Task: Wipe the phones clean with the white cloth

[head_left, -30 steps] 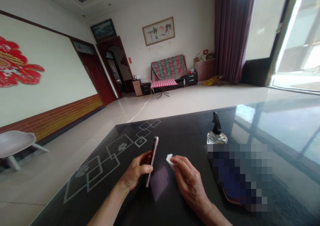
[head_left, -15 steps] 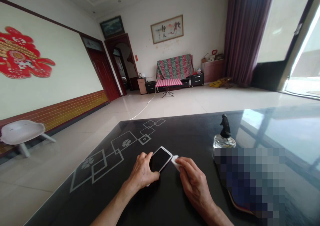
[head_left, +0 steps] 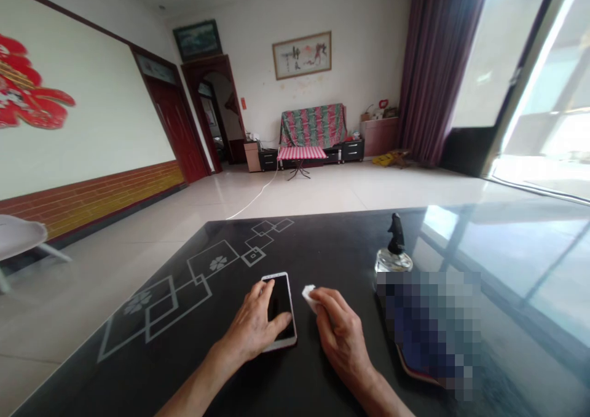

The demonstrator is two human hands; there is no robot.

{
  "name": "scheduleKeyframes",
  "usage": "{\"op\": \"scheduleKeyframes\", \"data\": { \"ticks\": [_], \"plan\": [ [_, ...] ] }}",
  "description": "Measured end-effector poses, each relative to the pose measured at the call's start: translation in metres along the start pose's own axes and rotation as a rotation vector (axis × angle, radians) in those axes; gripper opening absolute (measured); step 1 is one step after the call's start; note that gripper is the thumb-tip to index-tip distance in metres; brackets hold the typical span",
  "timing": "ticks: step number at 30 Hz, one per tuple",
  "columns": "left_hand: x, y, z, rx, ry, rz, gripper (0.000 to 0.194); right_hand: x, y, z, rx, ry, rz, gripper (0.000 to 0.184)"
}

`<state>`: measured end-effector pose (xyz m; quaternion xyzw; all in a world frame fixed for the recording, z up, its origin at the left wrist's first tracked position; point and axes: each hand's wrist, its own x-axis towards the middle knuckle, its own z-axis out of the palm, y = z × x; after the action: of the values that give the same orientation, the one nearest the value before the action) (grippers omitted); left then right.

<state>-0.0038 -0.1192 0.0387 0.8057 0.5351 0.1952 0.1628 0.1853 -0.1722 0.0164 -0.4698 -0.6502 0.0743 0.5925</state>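
A white-framed phone (head_left: 279, 300) lies flat, dark screen up, on the black glass table (head_left: 322, 245). My left hand (head_left: 254, 328) rests on its near left part, fingers curled over the edge and thumb across the screen. Just to the right, my right hand (head_left: 340, 334) is closed on a small white wad of cloth or tissue (head_left: 308, 295), which pokes out past the fingertips and sits on the table beside the phone.
A clear spray bottle with a black trigger head (head_left: 394, 251) stands to the right, behind a blurred patch. The table has white square patterns at its left. Beyond lie a tiled floor, a white chair (head_left: 18, 238) at the left and a covered sofa by the far wall.
The phone was held upright on its edge in my left hand, then tipped down and now lies flat, screen up, under that hand. My right hand stayed beside it with the white wad.
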Motion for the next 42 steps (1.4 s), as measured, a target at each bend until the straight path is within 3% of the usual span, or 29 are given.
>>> {"op": "scheduleKeyframes", "data": {
  "ticks": [5, 11, 16, 21, 30, 42],
  "plan": [
    [0.002, -0.005, -0.001, 0.0, -0.003, 0.113, 0.063, -0.002, 0.003, 0.001, 0.009, 0.008, 0.051, 0.024],
    [0.002, -0.021, -0.013, 0.152, -0.212, 0.346, 0.095, 0.002, 0.006, -0.001, 0.01, 0.103, 0.081, 0.02],
    [0.022, 0.0, -0.018, 0.292, -0.382, 0.484, 0.1, 0.003, 0.01, -0.001, -0.004, 0.138, 0.077, 0.018],
    [0.039, 0.019, -0.021, 0.354, -0.554, 0.624, 0.088, 0.002, 0.014, -0.001, -0.016, 0.145, 0.088, 0.018],
    [0.021, 0.015, -0.028, 0.28, -0.485, 0.495, 0.089, 0.002, 0.014, -0.001, -0.025, 0.148, 0.119, 0.018],
    [0.012, 0.002, -0.018, 0.042, -0.348, 0.526, 0.074, 0.004, 0.011, -0.003, -0.047, 0.133, 0.118, 0.017]
  ]
}}
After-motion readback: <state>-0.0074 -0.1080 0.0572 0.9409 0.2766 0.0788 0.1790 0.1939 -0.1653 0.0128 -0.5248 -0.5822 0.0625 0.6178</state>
